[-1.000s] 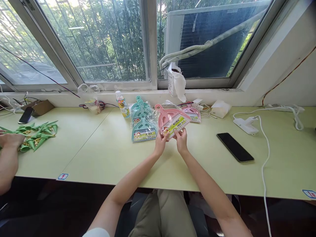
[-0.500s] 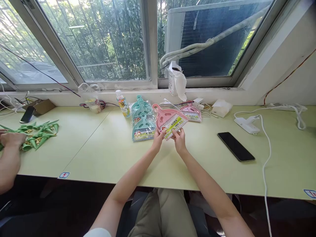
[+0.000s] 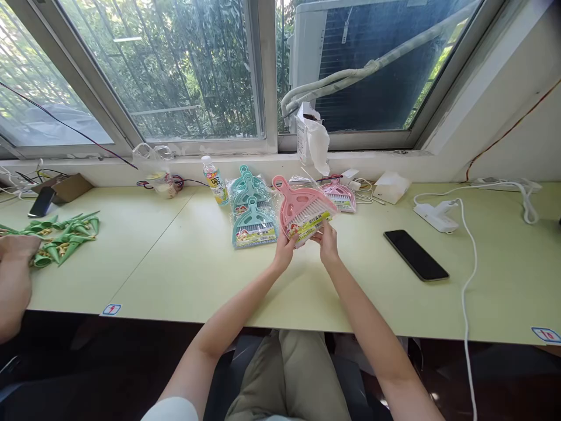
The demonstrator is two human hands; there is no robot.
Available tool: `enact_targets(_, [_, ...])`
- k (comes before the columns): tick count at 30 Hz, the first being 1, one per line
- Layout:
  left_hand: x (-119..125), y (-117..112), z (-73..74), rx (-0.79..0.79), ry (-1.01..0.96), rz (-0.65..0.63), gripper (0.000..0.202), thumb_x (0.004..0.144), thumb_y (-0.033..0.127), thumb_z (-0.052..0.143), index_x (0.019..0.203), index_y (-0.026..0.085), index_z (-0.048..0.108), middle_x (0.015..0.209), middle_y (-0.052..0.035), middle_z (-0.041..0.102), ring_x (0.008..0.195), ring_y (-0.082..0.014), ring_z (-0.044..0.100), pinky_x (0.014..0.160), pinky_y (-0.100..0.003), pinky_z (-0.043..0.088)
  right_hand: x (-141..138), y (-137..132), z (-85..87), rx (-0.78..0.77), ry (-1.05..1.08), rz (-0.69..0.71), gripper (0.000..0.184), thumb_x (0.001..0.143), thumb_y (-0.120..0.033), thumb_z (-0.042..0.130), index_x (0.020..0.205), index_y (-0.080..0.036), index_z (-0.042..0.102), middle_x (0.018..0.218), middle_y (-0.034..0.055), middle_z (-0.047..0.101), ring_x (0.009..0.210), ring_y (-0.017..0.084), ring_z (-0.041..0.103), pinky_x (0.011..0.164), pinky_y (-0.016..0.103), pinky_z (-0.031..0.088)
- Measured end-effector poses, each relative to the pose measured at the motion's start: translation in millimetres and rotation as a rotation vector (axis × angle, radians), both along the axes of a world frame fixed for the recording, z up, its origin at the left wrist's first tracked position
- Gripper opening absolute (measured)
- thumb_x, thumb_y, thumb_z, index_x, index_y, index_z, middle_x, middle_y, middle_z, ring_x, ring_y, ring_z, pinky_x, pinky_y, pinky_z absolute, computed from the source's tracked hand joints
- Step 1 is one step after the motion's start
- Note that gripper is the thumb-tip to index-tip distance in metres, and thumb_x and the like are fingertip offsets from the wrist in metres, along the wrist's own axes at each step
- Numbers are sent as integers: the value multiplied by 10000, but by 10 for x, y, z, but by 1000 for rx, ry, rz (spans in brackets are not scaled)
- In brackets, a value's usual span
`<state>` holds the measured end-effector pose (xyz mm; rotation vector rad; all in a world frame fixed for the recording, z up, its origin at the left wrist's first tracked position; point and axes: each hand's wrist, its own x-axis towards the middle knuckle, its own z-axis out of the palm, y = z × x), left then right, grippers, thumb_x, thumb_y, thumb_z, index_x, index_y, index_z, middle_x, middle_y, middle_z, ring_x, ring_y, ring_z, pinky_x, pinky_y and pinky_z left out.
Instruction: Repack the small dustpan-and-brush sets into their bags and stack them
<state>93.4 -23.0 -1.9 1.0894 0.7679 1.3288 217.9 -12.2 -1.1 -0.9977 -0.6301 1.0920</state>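
Observation:
Between both hands I hold a pink dustpan and brush set [image 3: 302, 204] in clear wrapping, tilted, with a yellow-green label along its lower edge. My left hand [image 3: 286, 252] grips its bottom left corner, fingers closed. At the lower right edge, my right hand [image 3: 326, 238] pinches the wrapping by the label. Just left of it lie several wrapped teal dustpan sets [image 3: 254, 222], overlapping in a column. Another pink dustpan set [image 3: 339, 196] rests on the table behind, partly covered by the held one.
A drink bottle [image 3: 215, 180] and a plastic bag [image 3: 160, 175] stand by the sill. On the right are a black phone [image 3: 415, 255] and a white power strip [image 3: 437, 216] with its cable. Far left, a co-worker's hand [image 3: 17, 248] touches green cone-shaped pieces [image 3: 65, 240].
My right hand has shifted right and up along the label edge, and the pink set has turned slightly. The whole view has shifted a little.

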Motion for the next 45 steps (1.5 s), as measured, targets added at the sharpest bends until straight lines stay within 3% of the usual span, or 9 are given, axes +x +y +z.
enact_targets(7, [-9, -30, 15, 46, 45, -173, 651, 740, 430, 688, 1281, 248, 375, 1260, -98, 534, 1050, -260, 604, 781, -396, 565, 377, 81, -10, 36, 35, -172, 386, 635, -501, 725, 834, -194, 600, 823, 22, 677, 682, 142, 630, 580, 247, 536])
enact_targets(14, [-12, -49, 11, 60, 55, -208, 595, 751, 436, 684, 1233, 237, 397, 1281, -115, 525, 1070, -280, 611, 792, -407, 562, 363, 90, -71, 22, 14, -216, 423, 666, -557, 676, 869, -194, 601, 826, 30, 675, 702, 152, 626, 565, 252, 527])
enact_targets(18, [-38, -9, 24, 25, 20, -168, 663, 726, 440, 706, 1268, 253, 374, 1293, -106, 523, 1048, -282, 623, 792, -422, 570, 349, 75, 5, 90, 8, -102, 403, 706, -549, 641, 932, -219, 599, 885, 19, 682, 749, 154, 644, 633, 269, 536])
enact_targets(22, [-89, 55, 52, -9, -37, -126, 748, 701, 427, 725, 1318, 274, 330, 1330, -100, 506, 1046, -285, 623, 798, -443, 577, 295, 37, 91, 175, -18, 107, 504, 626, -390, 761, 1077, -268, 573, 987, -1, 683, 852, 163, 651, 727, 290, 548])
enact_targets(25, [-104, 66, 49, -1, -36, -138, 768, 710, 404, 718, 1341, 270, 302, 1321, -109, 516, 1008, -282, 644, 784, -454, 582, 258, 26, 84, 182, -24, 73, 550, 597, -348, 789, 1092, -262, 564, 972, 0, 686, 859, 164, 649, 738, 299, 552])
enact_targets(30, [-84, 19, 15, -5, 63, -192, 737, 748, 426, 683, 1339, 227, 290, 1263, -154, 563, 826, -273, 699, 707, -438, 586, 276, 52, 21, 155, 1, -47, 459, 657, -409, 743, 1055, -245, 582, 977, 9, 683, 833, 154, 649, 705, 283, 554])
enact_targets(37, [-86, 27, -14, 37, 57, -185, 740, 775, 408, 655, 1367, 243, 243, 1277, -153, 555, 754, -243, 706, 619, -365, 584, 271, 77, -21, 121, -16, -46, 460, 643, -405, 756, 1034, -242, 578, 993, 17, 687, 866, 174, 658, 727, 302, 565])
enact_targets(43, [-98, 68, -7, 65, -11, -134, 778, 762, 379, 658, 1388, 252, 215, 1363, -175, 477, 730, -238, 706, 601, -381, 582, 263, 38, 49, 162, -10, 215, 537, 610, -349, 792, 1087, -281, 554, 1054, 1, 686, 986, 193, 653, 867, 354, 553])
enact_targets(45, [-122, 75, 20, 58, 9, -130, 801, 757, 391, 663, 1400, 251, 206, 1343, -171, 505, 721, -227, 705, 610, -372, 578, 242, 31, 55, 171, -17, 237, 548, 586, -322, 811, 1070, -275, 558, 1011, -1, 698, 982, 198, 655, 888, 377, 547])
